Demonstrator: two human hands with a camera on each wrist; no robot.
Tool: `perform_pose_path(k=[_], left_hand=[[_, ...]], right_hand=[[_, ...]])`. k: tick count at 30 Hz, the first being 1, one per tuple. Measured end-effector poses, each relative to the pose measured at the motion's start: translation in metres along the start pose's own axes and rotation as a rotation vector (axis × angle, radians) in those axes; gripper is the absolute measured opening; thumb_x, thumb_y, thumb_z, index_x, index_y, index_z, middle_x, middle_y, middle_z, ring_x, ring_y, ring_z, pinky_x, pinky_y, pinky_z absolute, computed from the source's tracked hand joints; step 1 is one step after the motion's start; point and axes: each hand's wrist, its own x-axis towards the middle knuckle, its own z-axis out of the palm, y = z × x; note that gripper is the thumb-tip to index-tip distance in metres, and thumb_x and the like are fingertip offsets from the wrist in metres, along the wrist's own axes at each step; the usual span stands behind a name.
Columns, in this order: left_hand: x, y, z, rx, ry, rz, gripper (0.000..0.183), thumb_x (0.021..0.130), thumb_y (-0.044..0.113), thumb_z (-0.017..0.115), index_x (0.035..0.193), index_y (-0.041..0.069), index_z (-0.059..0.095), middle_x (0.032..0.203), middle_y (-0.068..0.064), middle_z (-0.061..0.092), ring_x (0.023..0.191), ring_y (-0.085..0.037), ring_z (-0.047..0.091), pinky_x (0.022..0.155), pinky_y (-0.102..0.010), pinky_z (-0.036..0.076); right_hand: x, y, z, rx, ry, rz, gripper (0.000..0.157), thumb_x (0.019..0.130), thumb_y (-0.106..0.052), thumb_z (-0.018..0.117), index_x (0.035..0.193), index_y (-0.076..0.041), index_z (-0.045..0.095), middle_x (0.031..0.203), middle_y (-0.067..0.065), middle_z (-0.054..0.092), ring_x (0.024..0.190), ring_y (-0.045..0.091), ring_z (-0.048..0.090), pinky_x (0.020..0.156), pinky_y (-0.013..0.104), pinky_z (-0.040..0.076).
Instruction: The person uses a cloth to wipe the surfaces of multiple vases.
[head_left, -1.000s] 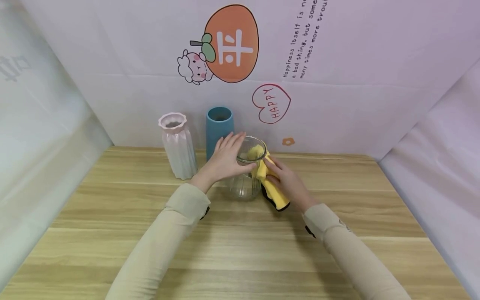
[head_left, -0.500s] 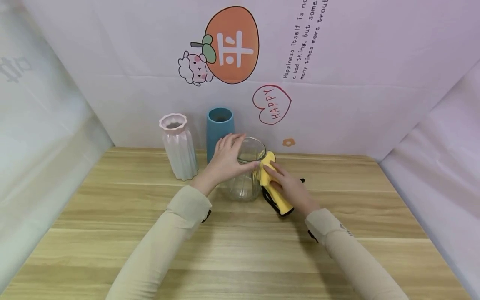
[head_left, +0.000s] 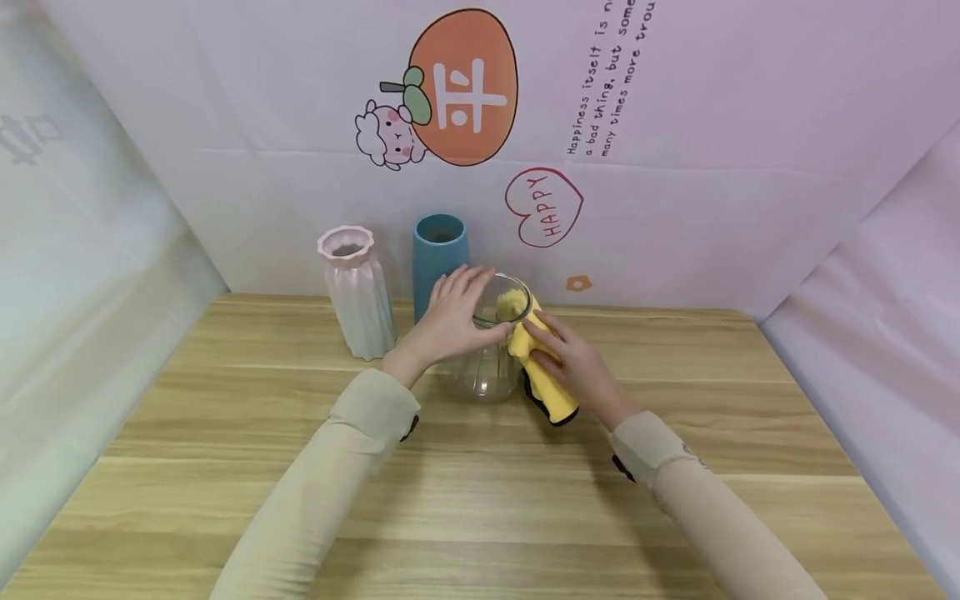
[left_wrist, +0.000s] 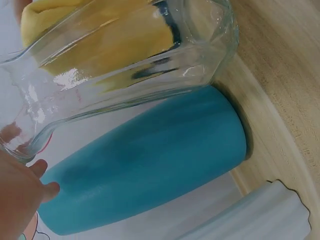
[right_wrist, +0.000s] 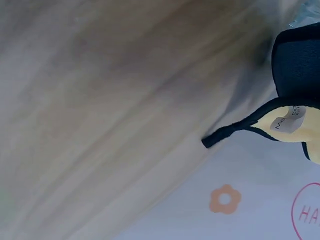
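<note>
Fingers (head_left: 478, 286) of your left hand (head_left: 452, 323) were spread wide and bent about the rim, with the thumb on the near side; they gripped the clear glass vase (head_left: 486, 371), which stood upright at the centre of the head frame. Its walls were long-faceted, glossy and transparent. Just right of it, your right hand (head_left: 583, 371) held a soft, folded yellow cloth (head_left: 551, 390) against the glass. Dark binding edged the fabric; lower right in the right wrist frame, a narrow black loop and a pale printed label (right_wrist: 289, 120) showed. Whether any fold lay inside the mouth could not be told. Directly behind stood a smooth, matte blue vase (head_left: 437, 260). Left of centre, a pinkish-white vase (head_left: 362, 302) showed pleated sides and a scalloped lip. All three vessels stood on a wood-grained tabletop (head_left: 480, 500).
</note>
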Motion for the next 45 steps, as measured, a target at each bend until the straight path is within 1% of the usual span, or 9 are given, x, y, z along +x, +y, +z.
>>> perform_pose_path(k=[6, 13, 16, 19, 26, 31, 35, 38, 45], left_hand=[[0.000, 0.000, 0.000, 0.015, 0.020, 0.003, 0.088, 0.083, 0.053, 0.063, 0.151, 0.010, 0.027, 0.156, -0.013, 0.026, 0.149, -0.032, 0.012, 0.120, -0.055, 0.005], [0.002, -0.001, -0.002, 0.100, 0.017, -0.022, 0.090, 0.083, 0.061, 0.059, 0.152, 0.016, 0.024, 0.157, -0.009, 0.025, 0.150, -0.032, 0.009, 0.120, -0.055, 0.005], [0.001, -0.002, -0.003, 0.131, 0.026, -0.039, 0.089, 0.083, 0.064, 0.057, 0.152, 0.019, 0.025, 0.157, -0.009, 0.026, 0.149, -0.033, 0.010, 0.120, -0.055, 0.006], [0.000, -0.002, -0.003, 0.144, 0.038, -0.038, 0.086, 0.084, 0.064, 0.056, 0.151, 0.019, 0.028, 0.156, -0.010, 0.028, 0.148, -0.033, 0.015, 0.120, -0.055, 0.007], [0.000, -0.004, -0.003, 0.124, -0.002, 0.002, 0.082, 0.085, 0.054, 0.054, 0.152, 0.016, 0.025, 0.157, -0.009, 0.028, 0.149, -0.033, 0.013, 0.120, -0.056, 0.006], [0.000, -0.005, -0.002, 0.106, -0.033, 0.017, 0.084, 0.085, 0.053, 0.053, 0.153, 0.016, 0.022, 0.159, -0.007, 0.024, 0.150, -0.032, 0.009, 0.120, -0.055, 0.004], [0.001, -0.004, -0.002, 0.107, -0.033, 0.004, 0.088, 0.084, 0.059, 0.055, 0.153, 0.017, 0.021, 0.159, -0.005, 0.025, 0.150, -0.031, 0.010, 0.120, -0.055, 0.004], [0.001, -0.003, -0.002, 0.109, -0.029, -0.008, 0.090, 0.083, 0.062, 0.055, 0.153, 0.018, 0.021, 0.159, -0.003, 0.025, 0.150, -0.029, 0.009, 0.120, -0.054, 0.004], [0.001, -0.002, -0.002, 0.097, -0.011, -0.015, 0.089, 0.084, 0.063, 0.054, 0.153, 0.018, 0.022, 0.159, -0.003, 0.026, 0.150, -0.029, 0.009, 0.120, -0.055, 0.003]], right_hand=[[-0.011, 0.004, 0.009, -0.023, -0.035, -0.001, 0.052, 0.079, -0.002, 0.073, 0.129, -0.004, 0.059, 0.127, 0.022, 0.059, 0.095, 0.035, 0.069, 0.075, 0.036, 0.058], [-0.023, 0.007, 0.009, -0.139, -0.320, 0.149, 0.046, 0.088, -0.011, 0.066, 0.133, -0.012, 0.057, 0.135, 0.016, 0.056, 0.100, 0.033, 0.067, 0.080, 0.043, 0.056], [-0.022, 0.008, 0.008, -0.164, -0.380, 0.170, 0.045, 0.089, -0.012, 0.064, 0.134, -0.014, 0.057, 0.137, 0.015, 0.055, 0.100, 0.032, 0.067, 0.079, 0.043, 0.055], [-0.020, 0.009, 0.006, -0.120, -0.327, 0.183, 0.045, 0.089, -0.011, 0.064, 0.133, -0.013, 0.057, 0.137, 0.016, 0.055, 0.100, 0.035, 0.067, 0.078, 0.044, 0.056], [-0.003, 0.009, -0.001, -0.043, -0.060, 0.180, 0.049, 0.085, -0.005, 0.068, 0.133, -0.010, 0.057, 0.133, 0.019, 0.056, 0.104, 0.037, 0.066, 0.078, 0.045, 0.056], [0.010, 0.004, -0.003, -0.014, 0.017, 0.119, 0.050, 0.082, -0.003, 0.070, 0.131, -0.007, 0.058, 0.131, 0.019, 0.057, 0.110, 0.037, 0.063, 0.085, 0.044, 0.055], [0.012, 0.002, 0.002, 0.005, 0.006, 0.081, 0.047, 0.081, -0.001, 0.070, 0.127, -0.002, 0.060, 0.129, 0.021, 0.058, 0.110, 0.038, 0.063, 0.086, 0.042, 0.055], [0.008, 0.003, 0.006, 0.018, -0.031, 0.094, 0.047, 0.082, -0.001, 0.070, 0.128, -0.002, 0.060, 0.129, 0.021, 0.058, 0.111, 0.038, 0.063, 0.086, 0.041, 0.055], [-0.010, 0.005, 0.009, -0.008, -0.244, 0.183, 0.050, 0.088, -0.006, 0.065, 0.136, -0.009, 0.053, 0.136, 0.020, 0.054, 0.108, 0.037, 0.064, 0.084, 0.042, 0.056]])
